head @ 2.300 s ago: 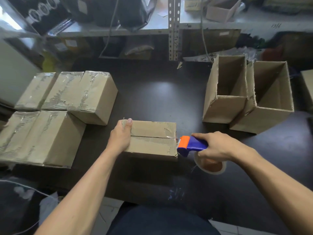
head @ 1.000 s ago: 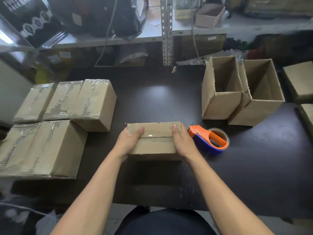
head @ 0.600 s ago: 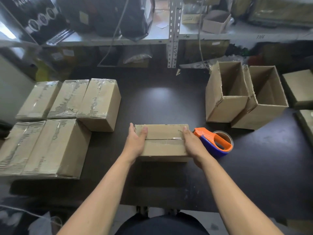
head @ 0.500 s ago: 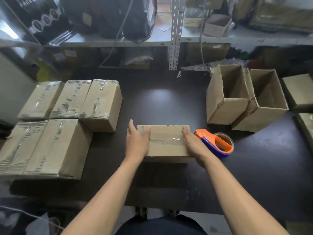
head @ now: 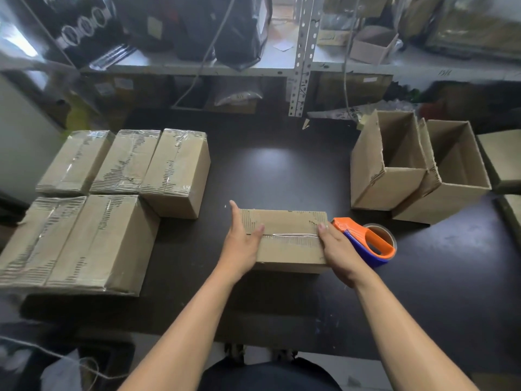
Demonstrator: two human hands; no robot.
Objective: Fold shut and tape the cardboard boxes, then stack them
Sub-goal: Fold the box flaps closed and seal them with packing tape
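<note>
A small closed cardboard box (head: 287,238) lies on the dark table (head: 282,170) in front of me, a strip of clear tape along its top seam. My left hand (head: 242,241) presses flat against its left end, thumb on top. At the right end my right hand (head: 337,249) does the same with straight fingers. The orange and blue tape dispenser (head: 366,241) lies on the table just right of the box, touching nobody. Several taped boxes (head: 112,193) sit in two rows at the left.
Two open empty cardboard boxes (head: 417,170) stand at the right back. More cardboard (head: 504,162) lies at the far right edge. A metal shelf (head: 301,52) with bags and boxes runs along the back. The table's front edge is close to my body.
My right hand set the tape dispenser down to the right of the box and came onto the box's right end. Both hands now press its ends; the left hand slid slightly outward.
</note>
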